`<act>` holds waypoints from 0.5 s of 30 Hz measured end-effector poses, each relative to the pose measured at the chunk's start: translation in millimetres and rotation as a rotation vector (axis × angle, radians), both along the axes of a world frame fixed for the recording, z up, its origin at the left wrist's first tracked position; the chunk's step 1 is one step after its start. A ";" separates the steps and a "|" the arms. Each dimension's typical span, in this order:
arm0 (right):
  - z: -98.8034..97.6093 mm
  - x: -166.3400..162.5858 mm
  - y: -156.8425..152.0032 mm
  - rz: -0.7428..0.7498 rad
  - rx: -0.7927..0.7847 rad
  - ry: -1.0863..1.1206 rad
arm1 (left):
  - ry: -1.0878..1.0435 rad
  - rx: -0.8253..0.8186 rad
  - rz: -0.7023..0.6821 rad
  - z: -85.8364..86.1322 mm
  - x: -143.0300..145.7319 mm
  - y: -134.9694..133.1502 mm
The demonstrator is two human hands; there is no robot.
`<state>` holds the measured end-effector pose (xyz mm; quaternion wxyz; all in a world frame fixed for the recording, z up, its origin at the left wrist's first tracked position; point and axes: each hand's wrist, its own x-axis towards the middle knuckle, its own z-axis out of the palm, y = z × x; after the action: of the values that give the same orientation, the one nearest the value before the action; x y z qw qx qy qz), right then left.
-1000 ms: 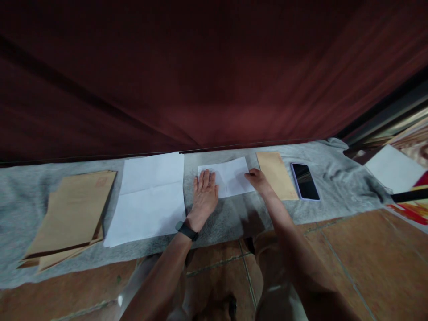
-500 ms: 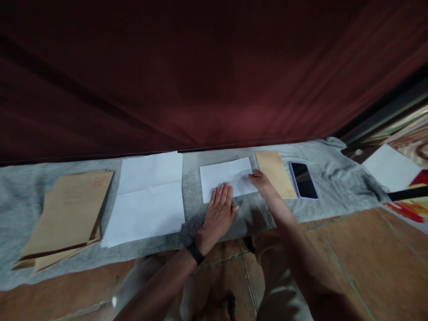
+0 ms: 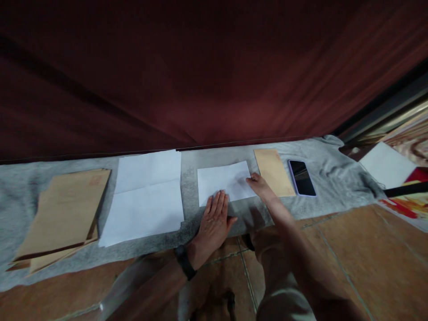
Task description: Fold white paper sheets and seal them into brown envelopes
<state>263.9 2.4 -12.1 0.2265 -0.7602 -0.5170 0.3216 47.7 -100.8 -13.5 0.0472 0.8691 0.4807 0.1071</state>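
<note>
A folded white sheet of paper [image 3: 222, 181] lies on a grey cloth [image 3: 321, 196] spread over the floor. My left hand [image 3: 214, 220] lies flat and open, fingers together, with its fingertips touching the sheet's near edge. My right hand [image 3: 259, 186] rests on the sheet's right end, fingers curled down onto it. A brown envelope [image 3: 273, 171] lies just to the right of the sheet. A dark phone [image 3: 301, 177] lies beside the envelope.
A stack of unfolded white sheets [image 3: 143, 196] lies to the left, and further left a pile of brown envelopes [image 3: 62, 214]. A dark red curtain [image 3: 200, 76] hangs behind the cloth. More white paper [image 3: 386, 164] sits at far right on tiled floor [image 3: 351, 254].
My left hand slid from the sheet's left part back toward me to its near edge. My right hand stayed at the sheet's right end.
</note>
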 end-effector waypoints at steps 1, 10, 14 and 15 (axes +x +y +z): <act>0.2 -2.0 -0.6 0.006 -0.003 -0.039 | 0.005 -0.003 -0.002 -0.1 -1.3 -1.8; 7.5 -21.9 -32.4 0.082 0.297 -0.442 | -0.029 0.031 -0.018 -6.8 -8.0 -6.6; -2.0 -43.8 -57.3 0.407 0.496 -0.321 | -0.071 0.038 -0.024 -12.9 -10.4 -6.5; -6.1 -51.2 -63.7 0.491 0.494 -0.282 | -0.082 0.042 -0.024 -15.7 -11.3 -6.7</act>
<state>212.7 -61.3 -18.2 0.2460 -0.5729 -0.7720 0.1240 36.4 -107.6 -29.2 0.0501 0.8704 0.4656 0.1521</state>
